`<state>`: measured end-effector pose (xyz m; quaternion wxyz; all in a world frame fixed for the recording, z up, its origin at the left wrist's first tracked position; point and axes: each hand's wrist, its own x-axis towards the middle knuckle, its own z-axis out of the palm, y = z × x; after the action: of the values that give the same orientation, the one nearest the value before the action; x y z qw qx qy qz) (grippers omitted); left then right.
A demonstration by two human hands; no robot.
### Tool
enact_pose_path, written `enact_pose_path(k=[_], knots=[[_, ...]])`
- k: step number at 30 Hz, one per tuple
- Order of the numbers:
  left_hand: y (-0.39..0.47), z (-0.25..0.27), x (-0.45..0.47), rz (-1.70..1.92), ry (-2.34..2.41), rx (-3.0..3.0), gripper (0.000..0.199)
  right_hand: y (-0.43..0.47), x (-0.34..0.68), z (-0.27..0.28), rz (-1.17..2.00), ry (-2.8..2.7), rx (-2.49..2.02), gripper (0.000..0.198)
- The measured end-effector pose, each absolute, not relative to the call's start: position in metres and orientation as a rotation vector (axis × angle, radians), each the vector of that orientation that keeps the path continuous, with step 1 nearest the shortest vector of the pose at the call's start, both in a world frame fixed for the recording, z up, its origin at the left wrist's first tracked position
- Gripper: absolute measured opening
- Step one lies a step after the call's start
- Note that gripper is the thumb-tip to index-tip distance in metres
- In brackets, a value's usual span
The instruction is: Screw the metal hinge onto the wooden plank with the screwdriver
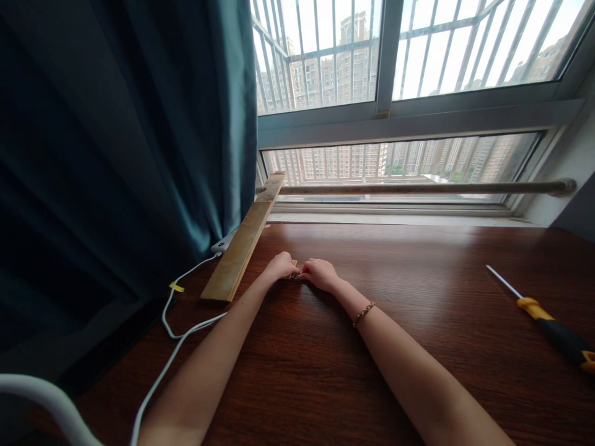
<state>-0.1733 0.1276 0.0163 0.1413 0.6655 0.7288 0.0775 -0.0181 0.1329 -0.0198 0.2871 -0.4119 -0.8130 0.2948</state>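
Observation:
My left hand (281, 266) and my right hand (318, 273) meet over the middle of the brown wood-grain tabletop (297, 359). Both are closed, with the fingertips pinched close together. A small tan piece shows at the fingers of my left hand, and a tiny dark or shiny bit lies between the two hands. The fingers cover most of it, so its kind cannot be made out. A long wooden board (246, 244) lies to the left of my left hand, apart from it.
At the right lies a screwdriver (542, 317) with a yellow and black handle. A white cable (174, 353) runs along the left to a white power strip (223, 243) beside the board. Blue curtain (186, 124) hangs at the left; a barred window (325, 62) and a horizontal rail (418, 189) stand behind.

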Motion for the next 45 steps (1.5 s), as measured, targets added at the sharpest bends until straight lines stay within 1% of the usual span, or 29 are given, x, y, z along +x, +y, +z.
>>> enact_pose_path(k=[4,10,14,19,22,26,29,34,45], knots=[[0.123,0.027,-0.171,0.441,1.948,1.792,0.016,0.139,-0.012,-0.014,1.008,-2.044,-1.016,0.009],[0.108,0.041,-0.153,0.717,1.586,1.370,0.016,0.141,-0.002,0.000,1.337,-1.713,-0.863,0.021],[0.105,0.039,-0.143,0.875,1.456,1.186,0.017,0.141,0.004,0.005,1.429,-1.507,-0.776,0.025],[0.109,0.032,-0.134,1.097,1.324,1.006,0.011,0.147,0.007,0.002,1.495,-1.361,-0.722,0.029],[0.110,0.030,-0.130,1.143,1.280,0.931,0.011,0.152,0.009,-0.002,1.525,-1.338,-0.709,0.035],[0.109,0.025,-0.126,1.208,1.259,0.901,0.017,0.157,0.014,-0.007,1.536,-1.329,-0.722,0.038],[0.109,0.020,-0.121,1.260,1.249,0.882,0.019,0.158,0.016,-0.009,1.539,-1.317,-0.747,0.036],[0.106,0.018,-0.115,1.307,1.241,0.831,0.016,0.158,0.018,-0.008,1.559,-1.304,-0.751,0.033],[0.106,0.012,-0.112,1.226,1.074,0.682,0.012,0.156,0.031,-0.006,1.667,-1.303,-0.697,0.032]])
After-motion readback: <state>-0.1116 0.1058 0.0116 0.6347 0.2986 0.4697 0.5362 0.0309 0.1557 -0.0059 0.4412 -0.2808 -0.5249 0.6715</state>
